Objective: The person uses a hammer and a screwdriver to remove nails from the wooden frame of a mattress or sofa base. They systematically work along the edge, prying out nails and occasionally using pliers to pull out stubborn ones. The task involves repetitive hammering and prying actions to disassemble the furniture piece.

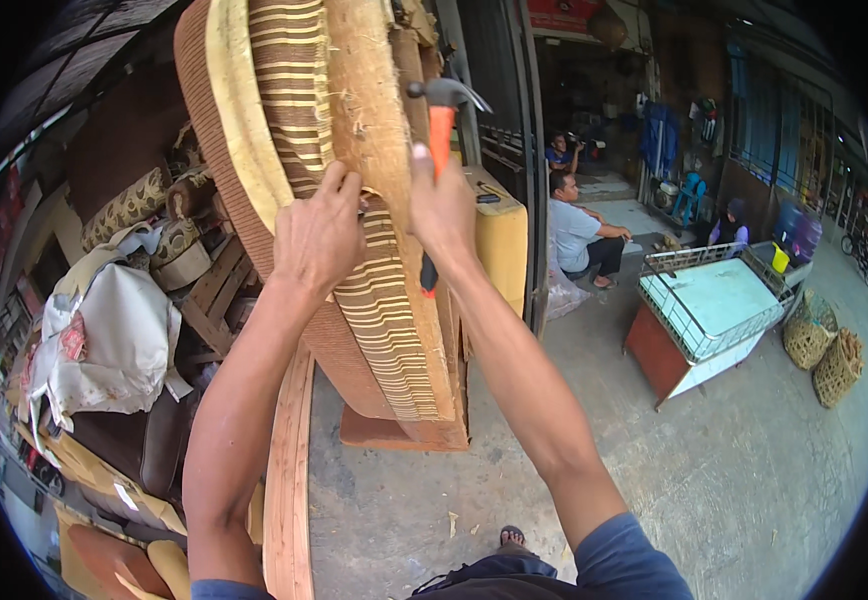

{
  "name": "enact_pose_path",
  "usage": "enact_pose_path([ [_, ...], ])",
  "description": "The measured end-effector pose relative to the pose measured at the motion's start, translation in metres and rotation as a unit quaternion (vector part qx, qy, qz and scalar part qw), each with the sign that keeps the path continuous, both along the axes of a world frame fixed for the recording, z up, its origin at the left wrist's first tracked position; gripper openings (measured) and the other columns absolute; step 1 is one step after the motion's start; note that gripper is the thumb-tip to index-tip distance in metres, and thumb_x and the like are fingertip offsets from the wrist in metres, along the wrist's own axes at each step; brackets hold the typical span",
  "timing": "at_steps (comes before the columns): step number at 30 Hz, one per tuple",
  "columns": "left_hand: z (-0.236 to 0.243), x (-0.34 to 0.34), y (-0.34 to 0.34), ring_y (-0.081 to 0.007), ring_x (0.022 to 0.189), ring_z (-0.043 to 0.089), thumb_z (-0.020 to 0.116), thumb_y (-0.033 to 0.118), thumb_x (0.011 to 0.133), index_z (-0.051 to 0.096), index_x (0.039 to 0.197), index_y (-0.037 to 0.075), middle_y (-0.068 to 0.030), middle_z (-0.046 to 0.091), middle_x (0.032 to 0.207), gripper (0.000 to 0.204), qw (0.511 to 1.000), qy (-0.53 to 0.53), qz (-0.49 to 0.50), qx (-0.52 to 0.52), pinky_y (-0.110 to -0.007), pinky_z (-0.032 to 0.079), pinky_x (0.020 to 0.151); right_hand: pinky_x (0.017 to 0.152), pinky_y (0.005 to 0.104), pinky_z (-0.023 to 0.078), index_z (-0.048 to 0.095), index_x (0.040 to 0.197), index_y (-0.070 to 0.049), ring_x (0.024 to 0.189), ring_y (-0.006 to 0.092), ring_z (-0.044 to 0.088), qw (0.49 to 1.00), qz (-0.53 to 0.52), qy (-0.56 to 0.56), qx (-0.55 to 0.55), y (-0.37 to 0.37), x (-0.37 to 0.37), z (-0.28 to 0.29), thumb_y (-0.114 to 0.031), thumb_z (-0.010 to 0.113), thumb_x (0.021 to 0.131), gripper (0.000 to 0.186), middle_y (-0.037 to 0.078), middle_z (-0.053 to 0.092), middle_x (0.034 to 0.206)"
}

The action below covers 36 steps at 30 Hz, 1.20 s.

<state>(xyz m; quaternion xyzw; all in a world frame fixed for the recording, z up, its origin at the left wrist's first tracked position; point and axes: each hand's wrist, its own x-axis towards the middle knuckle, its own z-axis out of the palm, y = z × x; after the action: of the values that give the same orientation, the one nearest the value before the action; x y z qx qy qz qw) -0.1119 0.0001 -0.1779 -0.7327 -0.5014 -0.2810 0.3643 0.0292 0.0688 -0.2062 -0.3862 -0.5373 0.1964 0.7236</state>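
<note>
Here the right hand (442, 208) grips a hammer (440, 138)

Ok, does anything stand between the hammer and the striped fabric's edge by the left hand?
No object shows between them, only bare wooden board. The hammer, in the right hand, is at the board's right edge. But the left hand covers part of the edge of the striped fabric, so it is in the way.

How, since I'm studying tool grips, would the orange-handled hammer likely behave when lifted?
The hammer in the right hand is probably stiff: its handle looks straight. It likely feels head-heavy, the metal-looking head sitting at one end. Laid down, it probably would not roll far, since the head juts out sideways.
</note>
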Motion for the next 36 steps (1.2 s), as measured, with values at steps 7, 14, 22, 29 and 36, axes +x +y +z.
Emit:
enact_pose_path([
  [7,0.069,0.0,0.0,-0.0362,0.073,0.068,0.067,0.018,0.086,0.059,0.108,0.002,-0.0126,0.058,0.111,0.029,0.997,0.068,0.019,0.043,-0.044,0.055,0.06,0.042,0.0306,0.045,0.055,0.105,0.0,0.052,0.0151,0.059,0.989,0.081,0.115,-0.055,-0.027,0.027,-0.079,-0.045,0.044,0.108,0.046,0.009,0.064,0.073],
  [14,0.171,0.013,0.035,-0.0411,0.083,0.07,0.066,0.023,0.089,0.058,0.113,0.002,-0.0198,0.061,0.111,0.032,0.963,-0.087,0.044,0.252,-0.054,0.055,0.072,0.036,0.0248,0.034,0.052,0.1,-0.002,0.04,0.0106,0.05,0.995,0.082,0.06,-0.022,-0.02,0.046,-0.058,-0.052,0.042,0.107,0.051,0.005,0.055,0.057],
  [22,0.235,-0.002,0.041,-0.0418,0.101,0.067,0.065,0.026,0.09,0.061,0.12,0.004,-0.0223,0.069,0.109,0.038,0.951,-0.145,0.02,0.272,-0.05,0.052,0.09,0.056,0.0328,0.049,0.055,0.105,-0.002,0.059,0.0159,0.06,0.992,0.122,0.018,0.004,-0.023,0.037,-0.029,-0.037,0.06,0.102,0.036,0.008,0.06,0.074],
  [29,0.263,0.008,0.025,-0.0352,0.11,0.069,0.062,0.028,0.086,0.071,0.122,0.011,-0.0187,0.072,0.115,0.041,0.967,-0.202,0.02,0.151,-0.045,0.054,0.097,0.079,0.0401,0.052,0.061,0.114,0.001,0.082,0.0264,0.067,0.979,0.031,-0.014,0.199,0.022,-0.002,0.023,-0.036,0.072,0.095,0.044,0.017,0.071,0.09],
  [36,0.263,-0.014,0.025,-0.0367,0.098,0.073,0.061,0.027,0.085,0.076,0.109,0.004,-0.0228,0.074,0.106,0.036,0.945,-0.215,0.08,0.234,-0.046,0.057,0.089,0.071,0.0374,0.052,0.067,0.1,0.003,0.073,0.0205,0.066,0.987,0.059,-0.101,0.114,0.016,0.001,0.031,-0.036,0.068,0.098,0.039,0.014,0.069,0.076],
])
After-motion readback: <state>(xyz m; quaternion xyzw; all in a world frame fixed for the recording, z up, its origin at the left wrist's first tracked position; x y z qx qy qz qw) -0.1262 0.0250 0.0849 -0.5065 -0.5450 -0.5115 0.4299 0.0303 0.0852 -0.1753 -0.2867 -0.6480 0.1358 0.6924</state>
